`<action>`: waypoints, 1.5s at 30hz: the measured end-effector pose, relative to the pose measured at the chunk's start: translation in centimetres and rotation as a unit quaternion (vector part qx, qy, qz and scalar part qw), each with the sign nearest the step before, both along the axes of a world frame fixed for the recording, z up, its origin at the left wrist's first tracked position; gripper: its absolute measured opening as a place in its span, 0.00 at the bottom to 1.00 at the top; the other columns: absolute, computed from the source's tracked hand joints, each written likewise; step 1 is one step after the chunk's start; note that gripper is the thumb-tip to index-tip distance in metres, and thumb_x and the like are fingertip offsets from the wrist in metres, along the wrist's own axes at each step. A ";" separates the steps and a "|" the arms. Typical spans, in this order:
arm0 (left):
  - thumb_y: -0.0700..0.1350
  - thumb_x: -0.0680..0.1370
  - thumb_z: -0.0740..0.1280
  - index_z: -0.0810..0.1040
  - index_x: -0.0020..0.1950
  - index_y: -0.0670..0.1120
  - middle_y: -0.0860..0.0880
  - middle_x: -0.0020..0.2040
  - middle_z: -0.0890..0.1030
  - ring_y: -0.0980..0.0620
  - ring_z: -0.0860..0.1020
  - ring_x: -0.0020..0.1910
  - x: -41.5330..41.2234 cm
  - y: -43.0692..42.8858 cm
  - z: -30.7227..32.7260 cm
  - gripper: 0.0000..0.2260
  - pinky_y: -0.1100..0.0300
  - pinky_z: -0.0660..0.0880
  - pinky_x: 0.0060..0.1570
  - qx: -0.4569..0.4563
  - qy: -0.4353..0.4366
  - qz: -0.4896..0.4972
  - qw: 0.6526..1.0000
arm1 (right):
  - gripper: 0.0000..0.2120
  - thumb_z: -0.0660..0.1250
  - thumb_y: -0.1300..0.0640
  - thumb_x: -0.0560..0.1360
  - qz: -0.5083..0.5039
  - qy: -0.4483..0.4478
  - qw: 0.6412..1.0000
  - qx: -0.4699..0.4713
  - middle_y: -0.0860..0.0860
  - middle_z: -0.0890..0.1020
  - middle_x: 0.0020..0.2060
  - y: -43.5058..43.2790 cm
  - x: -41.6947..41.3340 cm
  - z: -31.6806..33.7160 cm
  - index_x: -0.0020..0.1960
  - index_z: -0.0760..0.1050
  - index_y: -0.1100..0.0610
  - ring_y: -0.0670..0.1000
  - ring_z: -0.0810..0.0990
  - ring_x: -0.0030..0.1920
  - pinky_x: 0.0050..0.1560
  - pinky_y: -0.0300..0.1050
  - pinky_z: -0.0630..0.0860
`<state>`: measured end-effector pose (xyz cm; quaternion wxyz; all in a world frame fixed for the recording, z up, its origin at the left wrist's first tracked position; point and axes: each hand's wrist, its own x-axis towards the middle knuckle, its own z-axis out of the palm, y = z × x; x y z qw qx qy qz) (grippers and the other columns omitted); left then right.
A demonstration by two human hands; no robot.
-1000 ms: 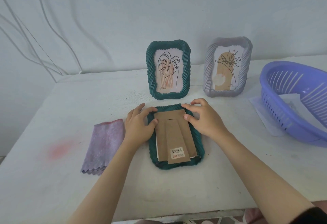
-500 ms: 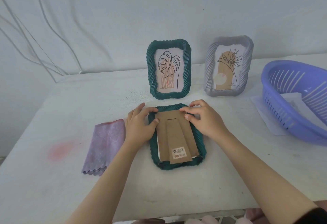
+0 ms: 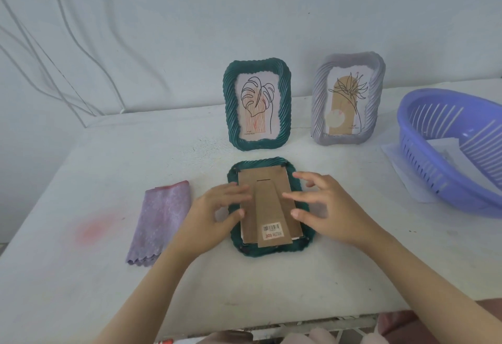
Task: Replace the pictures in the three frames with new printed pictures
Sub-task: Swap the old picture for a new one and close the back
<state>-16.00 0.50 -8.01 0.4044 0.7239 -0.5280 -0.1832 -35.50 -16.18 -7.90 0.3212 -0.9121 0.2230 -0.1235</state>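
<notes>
Purple cloth (image 3: 160, 221) lies at 9 o'clock of the face-down green frame (image 3: 271, 252), mid-tabletop (image 3: 353, 276). Left hand (image 3: 214, 208) is loose-fingered, touching the left edge of the cardboard backing (image 3: 271, 189). Right hand (image 3: 334, 208) is spread above its right edge, gripping nothing. Backing not yet out. Standing green frame (image 3: 256, 145) at 12 and grey frame (image 3: 319, 99) at 1 hold prints. Basket (image 3: 448, 180) with sheets at 3. Judged: no frame finished yet.

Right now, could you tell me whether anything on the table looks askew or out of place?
On the face-down green frame, white paper peeks out past the cardboard backing near its lower corners, so it may not be seated squarely. A pink smudge marks the table at left.
</notes>
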 end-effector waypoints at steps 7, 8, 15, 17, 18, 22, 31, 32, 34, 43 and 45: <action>0.62 0.61 0.69 0.76 0.60 0.56 0.66 0.63 0.70 0.73 0.59 0.66 -0.5 1.7 0.0 0.29 0.77 0.53 0.64 0.076 -0.032 -0.054 0.995 | 0.26 0.71 0.39 0.65 0.047 0.069 0.997 0.004 0.35 0.60 0.69 0.5 -1.9 0.5 0.62 0.71 0.35 0.39 0.59 0.67 0.68 0.40 0.56; 0.63 0.60 0.68 0.76 0.61 0.56 0.67 0.64 0.69 0.75 0.58 0.66 -0.4 1.7 0.1 0.30 0.77 0.51 0.65 0.081 -0.052 -0.060 0.994 | 0.26 0.73 0.41 0.66 0.050 0.072 0.996 0.007 0.34 0.60 0.69 0.4 -1.9 0.6 0.63 0.71 0.36 0.39 0.59 0.67 0.68 0.39 0.55; 0.72 0.58 0.66 0.74 0.63 0.57 0.67 0.65 0.65 0.70 0.57 0.68 0.3 1.3 0.7 0.37 0.68 0.47 0.67 0.111 -0.160 -0.097 0.976 | 0.28 0.74 0.41 0.64 0.068 0.096 0.993 -0.002 0.33 0.58 0.68 0.1 -1.7 1.1 0.62 0.71 0.35 0.38 0.59 0.66 0.67 0.37 0.55; 0.72 0.59 0.65 0.75 0.63 0.57 0.66 0.65 0.66 0.69 0.58 0.67 0.3 1.3 0.8 0.36 0.67 0.48 0.67 0.100 -0.175 -0.100 0.974 | 0.27 0.73 0.40 0.64 0.069 0.095 0.993 -0.006 0.33 0.59 0.68 0.1 -1.7 1.1 0.62 0.71 0.35 0.38 0.59 0.66 0.67 0.37 0.55; 0.72 0.59 0.66 0.75 0.62 0.56 0.65 0.65 0.67 0.69 0.59 0.67 0.3 1.3 0.8 0.36 0.66 0.49 0.67 0.093 -0.179 -0.101 0.974 | 0.27 0.73 0.39 0.65 0.069 0.091 0.993 -0.009 0.33 0.59 0.68 0.2 -1.8 1.0 0.62 0.71 0.35 0.38 0.59 0.66 0.67 0.38 0.55; 0.66 0.64 0.67 0.78 0.60 0.53 0.59 0.64 0.73 0.65 0.67 0.65 0.2 1.6 0.4 0.29 0.61 0.58 0.66 0.059 -0.213 -0.104 0.970 | 0.27 0.66 0.34 0.65 0.065 0.081 0.994 -0.025 0.34 0.59 0.69 0.6 -2.1 0.8 0.63 0.70 0.35 0.37 0.58 0.67 0.68 0.39 0.55; 0.59 0.67 0.67 0.80 0.57 0.45 0.51 0.59 0.79 0.57 0.75 0.60 -0.7 1.7 -0.1 0.24 0.64 0.71 0.58 0.036 -0.263 -0.105 0.958 | 0.28 0.56 0.36 0.70 0.052 0.063 0.992 -0.094 0.42 0.68 0.68 1.5 -2.1 -0.3 0.68 0.68 0.42 0.42 0.63 0.66 0.65 0.39 0.57; 0.58 0.68 0.66 0.81 0.57 0.45 0.51 0.59 0.80 0.56 0.76 0.60 -0.7 1.7 -0.1 0.24 0.64 0.73 0.57 0.037 -0.270 -0.107 0.956 | 0.28 0.56 0.36 0.70 0.051 0.062 0.992 -0.101 0.43 0.69 0.68 1.5 -2.1 -0.5 0.68 0.68 0.43 0.43 0.64 0.65 0.65 0.39 0.58; 0.57 0.69 0.65 0.81 0.56 0.44 0.50 0.58 0.80 0.56 0.77 0.58 -0.8 1.7 -0.2 0.23 0.63 0.75 0.55 0.038 -0.275 -0.108 0.955 | 0.28 0.56 0.37 0.71 0.050 0.062 0.990 -0.115 0.44 0.71 0.67 1.6 -2.2 -0.6 0.68 0.69 0.45 0.46 0.67 0.64 0.63 0.39 0.59; 0.51 0.71 0.64 0.82 0.54 0.43 0.49 0.56 0.81 0.55 0.79 0.56 -1.1 1.4 -0.8 0.18 0.61 0.77 0.53 0.015 -0.247 -0.083 0.965 | 0.23 0.57 0.44 0.74 0.016 0.021 0.989 -0.143 0.48 0.78 0.61 2.4 -1.9 -1.3 0.65 0.74 0.50 0.47 0.70 0.59 0.59 0.43 0.67; 0.51 0.71 0.64 0.81 0.55 0.43 0.49 0.56 0.81 0.55 0.78 0.57 -1.3 1.4 -0.9 0.18 0.64 0.74 0.56 0.010 -0.230 -0.076 0.970 | 0.23 0.56 0.44 0.74 0.005 0.013 0.992 -0.122 0.47 0.76 0.62 2.6 -1.9 -1.4 0.65 0.73 0.49 0.47 0.71 0.61 0.62 0.46 0.69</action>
